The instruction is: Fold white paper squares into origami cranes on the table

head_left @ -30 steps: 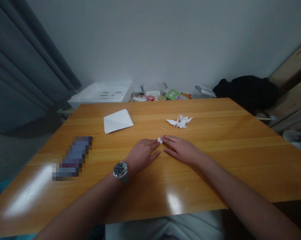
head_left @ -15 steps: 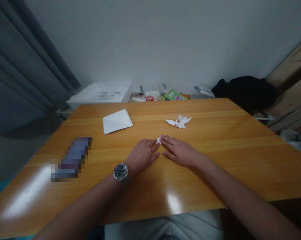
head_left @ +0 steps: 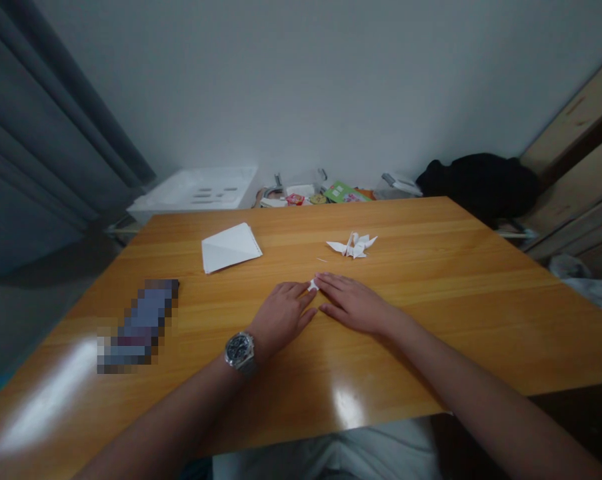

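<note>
A small white piece of folded paper [head_left: 313, 285] lies on the wooden table, mostly covered by my fingertips. My left hand [head_left: 283, 310], with a metal watch [head_left: 240, 352] on its wrist, lies flat with its fingertips on the paper's left side. From the right, my right hand [head_left: 351, 301] rests palm down, fingers stretched over the paper's other side. Both thumbs stand apart from the fingers, closer to me. Just beyond the hands sits a white paper crane [head_left: 353, 246] with spread wings. A thin white sliver [head_left: 322, 260] lies between crane and hands.
A stack of white paper sheets [head_left: 231, 248] is at the back left of the table [head_left: 431, 280]. A pixelated phone-like object [head_left: 143, 327] lies at left. Past the far edge are a white foam box [head_left: 195, 190], a green packet [head_left: 345, 193] and a black bag [head_left: 478, 183].
The whole view has shifted slightly, so the table things appear a little further left and lower. Both hands stay on the folded paper in nearly the same pose.
</note>
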Action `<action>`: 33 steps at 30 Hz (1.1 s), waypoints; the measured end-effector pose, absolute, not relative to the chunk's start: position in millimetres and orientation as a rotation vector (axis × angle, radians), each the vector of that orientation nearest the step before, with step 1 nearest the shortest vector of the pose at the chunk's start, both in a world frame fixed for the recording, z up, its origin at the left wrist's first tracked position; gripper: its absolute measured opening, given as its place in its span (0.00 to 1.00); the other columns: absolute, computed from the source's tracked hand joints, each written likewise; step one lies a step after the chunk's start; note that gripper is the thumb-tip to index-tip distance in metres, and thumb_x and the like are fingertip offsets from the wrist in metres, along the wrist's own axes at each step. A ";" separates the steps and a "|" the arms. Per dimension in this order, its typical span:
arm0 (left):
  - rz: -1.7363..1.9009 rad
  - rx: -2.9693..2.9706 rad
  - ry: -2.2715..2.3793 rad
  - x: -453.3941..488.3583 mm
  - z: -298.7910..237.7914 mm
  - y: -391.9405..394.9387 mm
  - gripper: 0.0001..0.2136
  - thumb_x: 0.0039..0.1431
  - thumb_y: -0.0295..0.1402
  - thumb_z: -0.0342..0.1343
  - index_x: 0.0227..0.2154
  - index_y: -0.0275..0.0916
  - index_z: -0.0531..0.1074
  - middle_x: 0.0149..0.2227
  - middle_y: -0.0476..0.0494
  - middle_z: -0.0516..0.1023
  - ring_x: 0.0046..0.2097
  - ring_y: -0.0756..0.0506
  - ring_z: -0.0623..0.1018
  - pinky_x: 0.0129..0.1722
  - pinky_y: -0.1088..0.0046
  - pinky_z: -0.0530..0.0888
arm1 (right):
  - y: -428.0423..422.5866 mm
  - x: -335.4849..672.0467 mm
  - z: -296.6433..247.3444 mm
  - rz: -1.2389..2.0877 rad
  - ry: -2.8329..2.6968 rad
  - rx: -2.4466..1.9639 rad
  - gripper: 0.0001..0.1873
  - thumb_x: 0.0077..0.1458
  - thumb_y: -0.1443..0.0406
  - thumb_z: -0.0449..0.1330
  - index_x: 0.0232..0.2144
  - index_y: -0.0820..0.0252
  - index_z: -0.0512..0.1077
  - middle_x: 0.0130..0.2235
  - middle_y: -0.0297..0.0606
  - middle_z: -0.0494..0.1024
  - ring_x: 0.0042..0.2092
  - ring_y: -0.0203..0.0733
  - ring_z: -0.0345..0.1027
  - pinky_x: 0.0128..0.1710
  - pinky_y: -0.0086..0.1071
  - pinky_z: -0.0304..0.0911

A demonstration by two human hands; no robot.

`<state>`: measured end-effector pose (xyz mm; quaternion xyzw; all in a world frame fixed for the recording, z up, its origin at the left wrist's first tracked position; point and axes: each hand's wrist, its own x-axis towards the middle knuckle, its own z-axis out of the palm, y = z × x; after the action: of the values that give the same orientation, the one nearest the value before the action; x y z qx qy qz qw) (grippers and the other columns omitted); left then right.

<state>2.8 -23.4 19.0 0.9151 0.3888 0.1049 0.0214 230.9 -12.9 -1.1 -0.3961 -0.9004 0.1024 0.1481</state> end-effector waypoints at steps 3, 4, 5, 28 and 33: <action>0.351 2.818 1.202 3.4 18.4 -22.9 0.18 0.69 0.37 0.51 0.57 0.36 0.70 0.58 0.33 0.74 0.56 0.39 0.74 0.58 0.57 0.69 | -11.8 227.1 -0.9 0.254 -2.571 -1.158 0.30 0.68 0.55 0.52 0.65 0.65 0.62 0.66 0.54 0.65 0.66 0.54 0.59 0.65 0.50 0.56; 0.363 2.818 1.194 3.4 18.2 -22.6 0.17 0.69 0.37 0.51 0.57 0.36 0.70 0.57 0.33 0.74 0.55 0.39 0.75 0.58 0.57 0.69 | -11.5 225.8 -1.1 0.247 -2.555 -1.162 0.29 0.67 0.55 0.53 0.65 0.64 0.62 0.65 0.53 0.66 0.65 0.53 0.60 0.64 0.50 0.57; 0.376 2.821 1.190 3.4 18.1 -22.3 0.17 0.69 0.37 0.51 0.56 0.37 0.70 0.57 0.33 0.74 0.55 0.39 0.75 0.58 0.57 0.70 | -11.3 224.5 -1.5 0.239 -2.540 -1.166 0.29 0.67 0.54 0.53 0.64 0.62 0.63 0.65 0.52 0.67 0.65 0.53 0.60 0.64 0.51 0.57; 0.303 2.977 1.282 2.8 16.7 -24.3 0.16 0.68 0.33 0.50 0.55 0.38 0.73 0.56 0.37 0.77 0.54 0.38 0.76 0.55 0.57 0.71 | -16.6 208.2 -1.9 0.222 -2.468 -1.229 0.30 0.70 0.51 0.46 0.66 0.59 0.60 0.67 0.46 0.64 0.68 0.48 0.55 0.67 0.45 0.51; 0.227 3.028 1.306 3.5 15.9 -26.7 0.17 0.68 0.32 0.50 0.56 0.35 0.73 0.57 0.36 0.76 0.55 0.36 0.75 0.56 0.55 0.70 | -17.7 208.6 -1.9 0.212 -2.498 -1.239 0.31 0.71 0.52 0.44 0.69 0.59 0.55 0.70 0.41 0.59 0.69 0.46 0.52 0.67 0.45 0.49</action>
<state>3.5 -26.7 15.9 0.9130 0.3938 0.0685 -0.0818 208.6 -17.7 -1.9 -0.4366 -0.8799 0.0746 0.1717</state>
